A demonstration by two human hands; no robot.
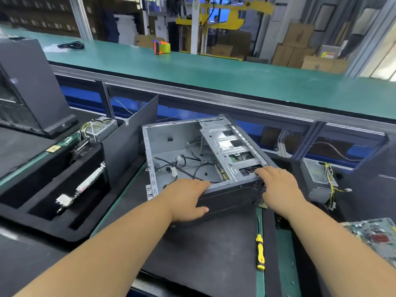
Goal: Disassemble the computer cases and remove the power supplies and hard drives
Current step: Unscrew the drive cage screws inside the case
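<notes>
No readable brand anywhere; the only label in sight, a small yellow and red one on a cardboard box (327, 55) up at 1 o'clock, is too blurred to read. Dead centre on the dark surface (205, 249) lies the computer case (192, 151), on its side with the panel off, bare grey metal inside, loose black cables (188, 168) trailing across the floor of it and a silver drive cage (231, 151) along its right half. The left hand (186, 200) grips the near black edge, thumb down the front face and fingers over the rim. The right hand (278, 185) rests on the near right corner, fingers laid fairly straight over the cage. At 3 o'clock a power supply (317, 179) sits with yellow wires spilling out; another power unit (100, 128) waits at 10 o'clock. A yellow screwdriver (260, 251) lies at 5 o'clock.
</notes>
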